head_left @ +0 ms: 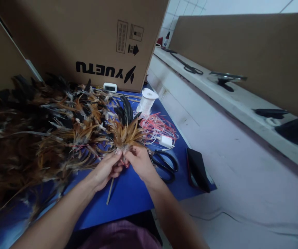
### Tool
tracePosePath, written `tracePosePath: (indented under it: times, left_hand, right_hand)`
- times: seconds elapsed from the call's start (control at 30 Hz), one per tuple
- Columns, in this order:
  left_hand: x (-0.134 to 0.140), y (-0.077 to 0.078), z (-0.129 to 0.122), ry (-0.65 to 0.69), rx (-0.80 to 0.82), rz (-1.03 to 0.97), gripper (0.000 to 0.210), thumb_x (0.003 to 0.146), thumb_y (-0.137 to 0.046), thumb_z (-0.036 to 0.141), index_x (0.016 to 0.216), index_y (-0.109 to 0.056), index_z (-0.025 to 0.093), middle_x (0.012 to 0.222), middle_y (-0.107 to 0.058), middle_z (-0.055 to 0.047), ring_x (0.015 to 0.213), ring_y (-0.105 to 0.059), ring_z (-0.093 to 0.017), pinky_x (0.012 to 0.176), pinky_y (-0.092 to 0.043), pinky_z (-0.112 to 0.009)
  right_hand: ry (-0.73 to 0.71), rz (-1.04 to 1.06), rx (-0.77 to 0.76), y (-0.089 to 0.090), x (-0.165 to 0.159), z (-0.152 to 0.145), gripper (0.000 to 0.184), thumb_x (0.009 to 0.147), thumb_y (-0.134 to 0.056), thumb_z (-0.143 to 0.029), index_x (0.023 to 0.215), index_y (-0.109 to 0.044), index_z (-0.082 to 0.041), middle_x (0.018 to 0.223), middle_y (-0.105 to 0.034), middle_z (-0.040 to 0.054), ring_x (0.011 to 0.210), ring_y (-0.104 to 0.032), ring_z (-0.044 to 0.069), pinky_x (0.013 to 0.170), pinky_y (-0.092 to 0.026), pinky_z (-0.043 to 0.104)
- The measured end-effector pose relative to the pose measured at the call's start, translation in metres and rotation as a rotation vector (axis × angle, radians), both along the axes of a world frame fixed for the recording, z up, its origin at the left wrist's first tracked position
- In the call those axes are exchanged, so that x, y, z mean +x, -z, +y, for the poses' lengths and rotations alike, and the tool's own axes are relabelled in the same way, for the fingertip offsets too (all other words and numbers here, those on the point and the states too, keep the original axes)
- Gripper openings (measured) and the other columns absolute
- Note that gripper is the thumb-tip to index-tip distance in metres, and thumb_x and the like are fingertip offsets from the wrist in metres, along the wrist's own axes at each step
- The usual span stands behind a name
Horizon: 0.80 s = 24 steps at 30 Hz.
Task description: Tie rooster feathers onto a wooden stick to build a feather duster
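Note:
Both my hands meet at the base of a feather bundle [125, 133], brown below with black plumes standing up behind. My left hand [107, 168] is closed round the bundle's base, and a thin stick [109, 192] sticks out beneath it toward me. My right hand [140, 160] pinches the same base from the other side, thumb near the left thumb. A bit of red string shows between the fingers; which hand grips it I cannot tell. Black-handled scissors [165, 166] lie just right of my right wrist, their blades partly hidden.
A large heap of feathers [47, 131] covers the table's left. Behind stand a cardboard box [92, 38] and a small white display [110, 87]. To the right are a white spool [146, 101], tangled red and white strings [157, 126], a white charger [166, 141] and a phone [198, 169].

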<state>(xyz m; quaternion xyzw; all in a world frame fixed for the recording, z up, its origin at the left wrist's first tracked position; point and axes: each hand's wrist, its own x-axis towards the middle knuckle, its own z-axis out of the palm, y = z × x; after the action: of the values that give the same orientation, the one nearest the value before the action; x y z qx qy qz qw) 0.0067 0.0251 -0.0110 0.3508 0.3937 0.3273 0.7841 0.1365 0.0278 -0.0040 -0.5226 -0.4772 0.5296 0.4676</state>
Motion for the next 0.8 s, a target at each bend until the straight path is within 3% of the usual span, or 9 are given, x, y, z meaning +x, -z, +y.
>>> tracePosePath:
  times: [0.17,0.33,0.57,0.8]
  left_hand:
    - [0.001,0.0,-0.001,-0.057,-0.004,-0.012,0.04,0.076,-0.06,0.053,0.076,-0.044,0.017,0.061,-0.031,0.007,0.045,-0.021,-0.002,0.041,-0.011,-0.015]
    - [0.0,-0.001,-0.001,-0.083,0.013,-0.028,0.043,0.075,-0.06,0.054,0.071,-0.042,0.016,0.06,-0.029,0.008,0.046,-0.022,-0.002,0.04,-0.014,-0.015]
    - [0.001,0.0,-0.001,-0.098,-0.008,-0.057,0.041,0.074,-0.063,0.052,0.075,-0.046,0.015,0.06,-0.03,0.008,0.045,-0.021,-0.001,0.04,-0.013,-0.014]
    - [0.001,0.003,-0.001,-0.108,0.006,-0.054,0.04,0.076,-0.06,0.052,0.072,-0.046,0.014,0.06,-0.032,0.007,0.045,-0.023,-0.002,0.04,-0.014,-0.014]
  right_hand:
    - [0.07,-0.145,0.142,0.009,-0.004,-0.001,0.008,0.074,-0.057,-0.026,0.072,-0.057,-0.018,0.061,-0.056,-0.0039,0.053,-0.051,0.009,0.051,-0.043,0.021]
    - [0.129,0.032,0.167,0.006,-0.011,-0.008,0.008,0.07,-0.062,-0.019,0.075,-0.056,-0.018,0.069,-0.057,-0.0032,0.062,-0.055,0.01,0.061,-0.047,0.022]
    - [0.191,0.193,0.059,0.008,-0.013,-0.014,0.017,0.067,-0.067,-0.019,0.077,-0.053,-0.019,0.067,-0.059,-0.0034,0.059,-0.057,0.011,0.059,-0.048,0.024]
    - [0.297,0.263,0.066,0.009,-0.016,-0.016,0.02,0.064,-0.07,-0.014,0.077,-0.055,-0.018,0.063,-0.058,-0.0051,0.058,-0.055,0.009,0.058,-0.046,0.021]
